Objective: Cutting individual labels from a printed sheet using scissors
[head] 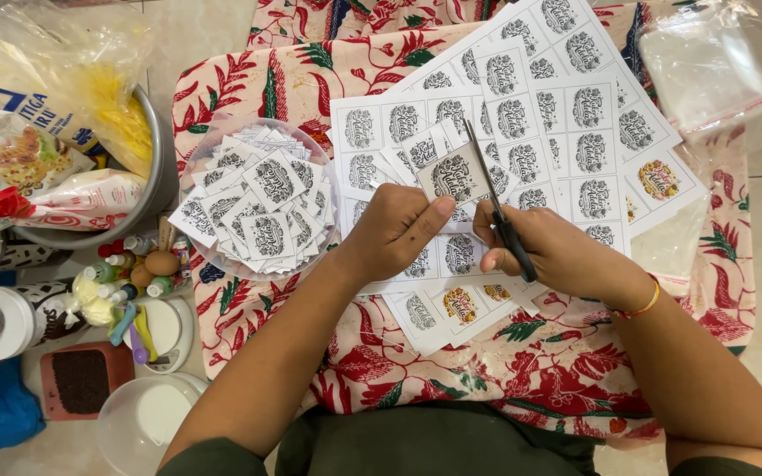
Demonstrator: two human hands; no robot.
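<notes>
Dark green clothing (425, 441) fills the bottom edge nearest me, and from it both forearms reach up over a red floral cloth (416, 370) spread across the lap. I see my left hand (394, 231) closed in a pinch on a small printed label (454, 174), thumb on top. My right hand (544, 251) is wrapped round the handles of black scissors (496, 211), blades pointing up along the label's right edge. Both work above uncut label sheets (566, 115) lying on the cloth. Just left of my left hand sits a clear plastic bowl (200, 159) heaped with cut labels (262, 207). Further left a metal basin (156, 167) holds bags, with small bottles (125, 273) below it. Clear plastic bags (707, 70) lie at the upper right
</notes>
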